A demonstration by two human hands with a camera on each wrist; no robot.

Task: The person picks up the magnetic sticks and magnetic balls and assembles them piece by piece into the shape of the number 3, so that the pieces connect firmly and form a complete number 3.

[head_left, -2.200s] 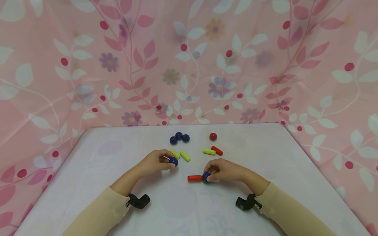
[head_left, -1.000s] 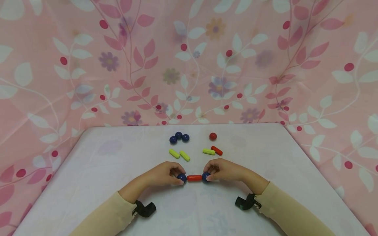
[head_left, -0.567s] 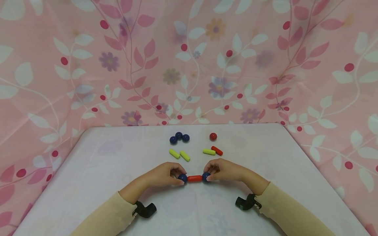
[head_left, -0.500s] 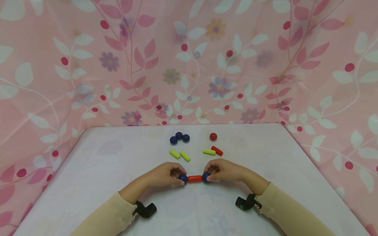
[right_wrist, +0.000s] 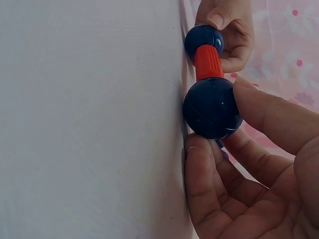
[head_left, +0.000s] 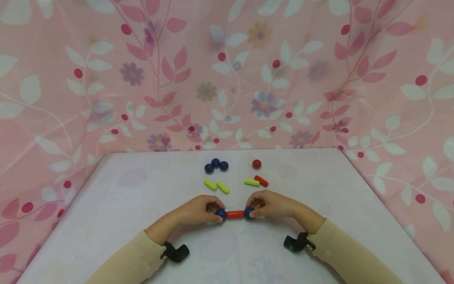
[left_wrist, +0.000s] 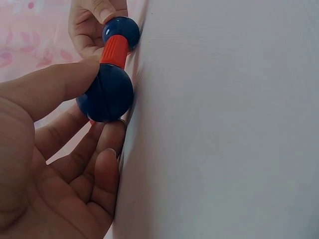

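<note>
A red rod (head_left: 235,214) runs crosswise just below the centre of the head view, capped by a left-end blue ball (head_left: 221,213) and a right-end blue ball (head_left: 247,214). The left hand (head_left: 200,210) pinches the first ball between thumb and fingers; the right hand (head_left: 273,204) pinches the other likewise. Both wrist views show grooves along the rod. Above the hands, slightly left of centre, lie two yellow-green rods (head_left: 222,187); to their right, a third yellow-green rod (head_left: 252,183) sits right beside a loose red rod (head_left: 261,181). Higher up, three blue balls (head_left: 215,162) cluster, with a red ball (head_left: 257,164) farther right. These loose pieces rest on a white table (head_left: 170,169); pink floral cloth (head_left: 205,71) fills the upper frame.
</note>
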